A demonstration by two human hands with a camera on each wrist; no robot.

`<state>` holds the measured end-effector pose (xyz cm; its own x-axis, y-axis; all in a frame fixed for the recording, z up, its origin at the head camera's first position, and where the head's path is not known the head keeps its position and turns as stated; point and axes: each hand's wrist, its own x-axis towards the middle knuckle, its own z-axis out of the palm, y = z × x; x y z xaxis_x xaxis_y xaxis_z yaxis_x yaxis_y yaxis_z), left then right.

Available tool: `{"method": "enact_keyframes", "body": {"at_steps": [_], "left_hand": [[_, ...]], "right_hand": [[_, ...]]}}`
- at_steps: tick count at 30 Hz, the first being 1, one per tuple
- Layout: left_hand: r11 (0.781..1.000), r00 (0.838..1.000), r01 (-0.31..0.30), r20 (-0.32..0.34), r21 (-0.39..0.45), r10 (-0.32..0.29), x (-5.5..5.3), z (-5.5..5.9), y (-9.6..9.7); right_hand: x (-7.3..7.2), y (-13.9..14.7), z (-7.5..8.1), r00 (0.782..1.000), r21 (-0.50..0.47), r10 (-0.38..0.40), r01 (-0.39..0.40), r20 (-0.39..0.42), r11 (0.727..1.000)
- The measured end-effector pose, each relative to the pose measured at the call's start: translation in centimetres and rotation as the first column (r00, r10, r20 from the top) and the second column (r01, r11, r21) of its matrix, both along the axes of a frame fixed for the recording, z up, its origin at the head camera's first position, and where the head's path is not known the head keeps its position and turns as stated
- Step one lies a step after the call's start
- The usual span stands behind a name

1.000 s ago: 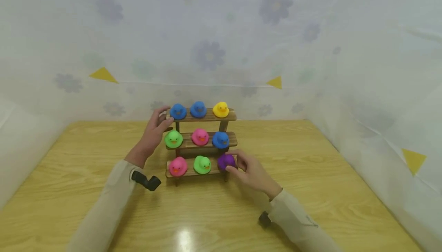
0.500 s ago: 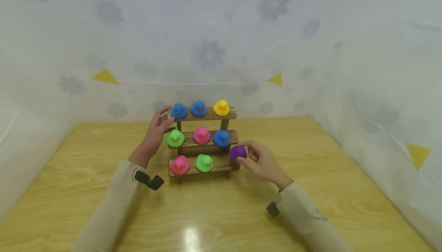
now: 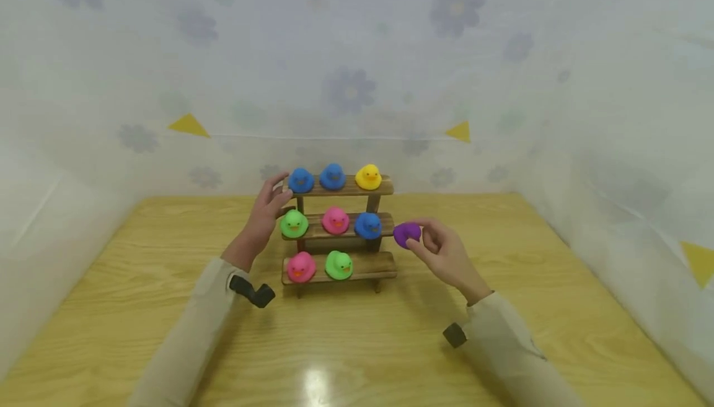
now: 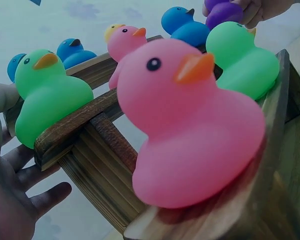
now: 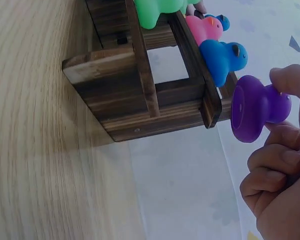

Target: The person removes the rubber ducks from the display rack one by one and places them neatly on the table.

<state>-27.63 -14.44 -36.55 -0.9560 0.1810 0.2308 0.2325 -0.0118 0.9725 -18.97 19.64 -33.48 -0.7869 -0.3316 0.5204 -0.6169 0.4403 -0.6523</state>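
My right hand point(image 3: 446, 258) pinches a purple rubber duck point(image 3: 407, 235) by its head, off to the right of the wooden tiered stand point(image 3: 368, 264). In the right wrist view the duck point(image 5: 252, 107) is tipped, its flat base facing the stand. My left hand point(image 3: 261, 221) grips the left end of the top shelf, thumb in front, with other fingers spread in the left wrist view. Two blue ducks point(image 3: 333, 177) and a yellow duck point(image 3: 369, 177) sit on top. Green, pink and blue ducks point(image 3: 368, 226) line the middle shelf; a pink duck point(image 3: 301, 267) and green duck point(image 3: 339, 265) sit below.
The stand is on a wood-grain table point(image 3: 346, 339). A pale flowered sheet point(image 3: 357, 54) hangs behind and at both sides, with yellow pennants point(image 3: 460, 131) strung along it.
My right hand has lifted the purple duck off the right end of the bottom shelf and carried it up and to the right. The left hand stays at the stand.
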Motion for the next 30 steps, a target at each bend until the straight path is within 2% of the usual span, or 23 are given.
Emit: {"method": "enact_keyframes", "body": {"at_steps": [4, 8, 15, 21, 30], "left_hand": [[1.0, 1.0, -0.007, 0.026, -0.004, 0.007, 0.1, 0.1, -0.2], [1.0, 0.999, -0.006, 0.038, -0.011, 0.006, 0.2, 0.2, -0.3], [1.0, 0.999, 0.009, 0.047, -0.011, -0.009, 0.1, 0.1, -0.1], [1.0, 0.999, 0.008, 0.032, -0.002, -0.008, -0.1, 0.0, -0.2], [1.0, 0.999, 0.009, 0.047, -0.007, -0.009, 0.1, -0.1, -0.3]], "right_hand": [[-0.6, 0.3, -0.1, 0.999, 0.023, -0.043, 0.043, -0.009, 0.999], [-1.6, 0.8, -0.3, 0.996, 0.017, -0.085, 0.085, 0.041, 0.996], [-5.3, 2.5, -3.3, 0.977, 0.026, -0.135, 0.132, 0.164, 0.991], [-7.3, 2.8, -4.4, 0.97, 0.018, -0.117, 0.116, 0.213, 0.993], [-9.3, 3.0, -6.1, 0.962, 0.019, -0.084, 0.081, 0.261, 0.996]]}}
